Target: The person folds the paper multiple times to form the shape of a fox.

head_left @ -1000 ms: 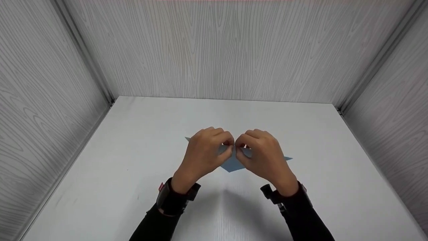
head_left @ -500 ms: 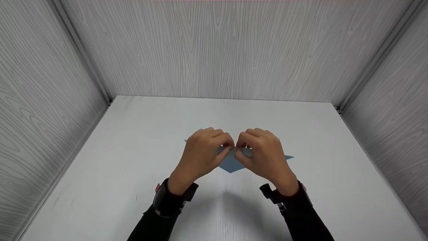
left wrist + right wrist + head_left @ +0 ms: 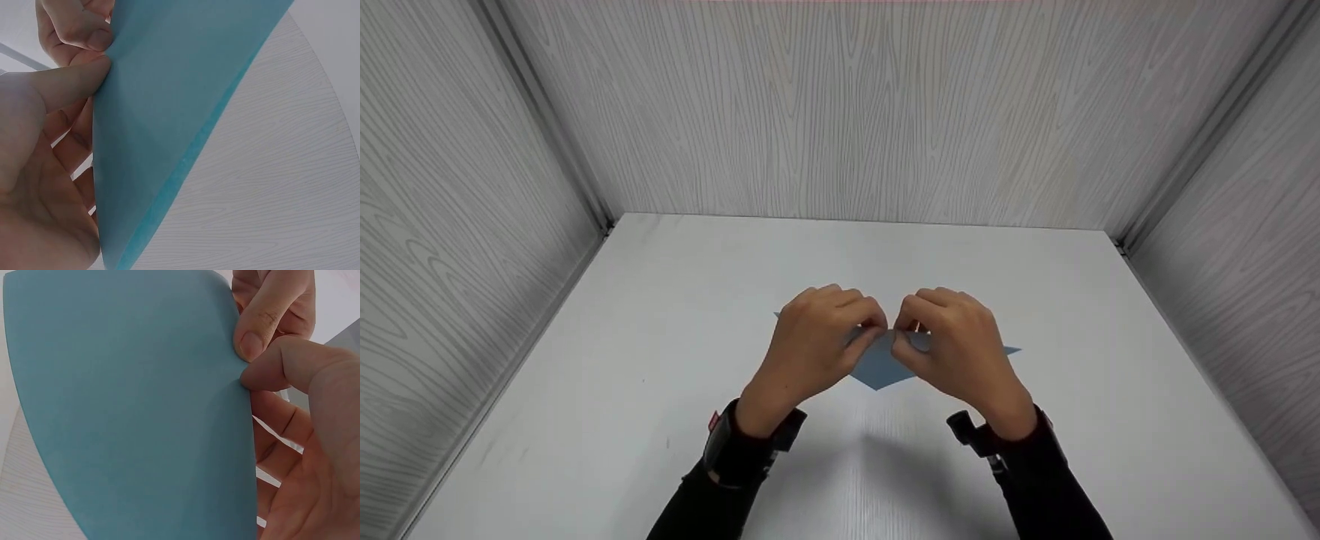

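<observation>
A folded sheet of blue paper (image 3: pixel 877 369) is held up over the white tabletop, its folded edge along the top and a corner pointing down towards the person. My left hand (image 3: pixel 819 345) pinches the folded edge near its middle between thumb and fingers. Close beside it, my right hand (image 3: pixel 952 349) pinches the same edge, thumb nearly against the left one. In the left wrist view the paper (image 3: pixel 169 112) shows two layers slightly apart along its slanting lower edge. From the right wrist view the paper (image 3: pixel 135 405) is smooth, with a slight pucker at the pinch.
The white tabletop (image 3: pixel 697 277) spreads around the hands. Pale wood-grain panels close it in at the back (image 3: pixel 840 112), left (image 3: pixel 450 225) and right (image 3: pixel 1237 247). Both wrists wear black straps with small cameras, over dark sleeves.
My right hand has shifted slightly right, so the gap between the two pinches is a little wider. The left hand has barely moved, and both keep hold of the paper.
</observation>
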### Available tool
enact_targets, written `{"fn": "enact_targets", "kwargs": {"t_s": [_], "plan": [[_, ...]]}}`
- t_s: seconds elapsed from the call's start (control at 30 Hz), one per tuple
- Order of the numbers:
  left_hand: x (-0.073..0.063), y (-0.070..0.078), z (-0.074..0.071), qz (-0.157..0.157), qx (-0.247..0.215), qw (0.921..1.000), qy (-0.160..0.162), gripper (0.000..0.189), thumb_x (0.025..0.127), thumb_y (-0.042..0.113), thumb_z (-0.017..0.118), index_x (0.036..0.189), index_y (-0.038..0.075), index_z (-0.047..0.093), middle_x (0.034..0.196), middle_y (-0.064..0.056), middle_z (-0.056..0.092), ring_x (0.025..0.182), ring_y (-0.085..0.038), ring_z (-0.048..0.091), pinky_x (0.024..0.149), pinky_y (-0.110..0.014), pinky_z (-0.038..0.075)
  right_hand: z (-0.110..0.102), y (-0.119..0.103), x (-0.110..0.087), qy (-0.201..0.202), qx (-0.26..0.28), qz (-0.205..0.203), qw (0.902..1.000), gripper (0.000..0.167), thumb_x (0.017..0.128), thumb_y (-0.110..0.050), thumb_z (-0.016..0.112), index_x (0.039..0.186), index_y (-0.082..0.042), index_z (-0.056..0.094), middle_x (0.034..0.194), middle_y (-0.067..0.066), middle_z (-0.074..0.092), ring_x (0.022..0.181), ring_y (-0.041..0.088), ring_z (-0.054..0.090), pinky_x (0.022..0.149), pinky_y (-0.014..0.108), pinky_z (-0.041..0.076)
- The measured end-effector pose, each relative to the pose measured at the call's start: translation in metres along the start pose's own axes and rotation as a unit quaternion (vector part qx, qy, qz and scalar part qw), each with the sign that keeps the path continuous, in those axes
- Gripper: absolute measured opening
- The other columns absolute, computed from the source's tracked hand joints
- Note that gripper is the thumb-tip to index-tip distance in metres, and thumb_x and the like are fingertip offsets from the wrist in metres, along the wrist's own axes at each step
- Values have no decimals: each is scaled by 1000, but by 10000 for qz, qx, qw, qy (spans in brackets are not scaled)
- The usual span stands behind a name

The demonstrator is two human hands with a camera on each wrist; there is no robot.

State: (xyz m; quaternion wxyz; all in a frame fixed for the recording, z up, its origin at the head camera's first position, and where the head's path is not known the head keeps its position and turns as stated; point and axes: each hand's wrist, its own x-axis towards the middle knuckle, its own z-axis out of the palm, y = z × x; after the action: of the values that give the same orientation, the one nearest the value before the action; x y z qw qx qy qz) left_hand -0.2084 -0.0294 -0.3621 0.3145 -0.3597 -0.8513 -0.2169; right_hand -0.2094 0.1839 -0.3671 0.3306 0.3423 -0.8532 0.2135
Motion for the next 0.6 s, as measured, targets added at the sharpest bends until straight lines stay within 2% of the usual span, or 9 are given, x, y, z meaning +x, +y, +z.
{"fn": "enact_targets", "kwargs": {"t_s": [0.6], "plan": [[1,-1,-9,-65,2,9998,190,8,91,16,81,87,21,75,78,8,70,65,-11,53,59,-26,42,-6,6,-1,117,123,120,9998,19,76,0,72,78,-17,62,71,-6,59,64,10,53,59,27,42]]}}
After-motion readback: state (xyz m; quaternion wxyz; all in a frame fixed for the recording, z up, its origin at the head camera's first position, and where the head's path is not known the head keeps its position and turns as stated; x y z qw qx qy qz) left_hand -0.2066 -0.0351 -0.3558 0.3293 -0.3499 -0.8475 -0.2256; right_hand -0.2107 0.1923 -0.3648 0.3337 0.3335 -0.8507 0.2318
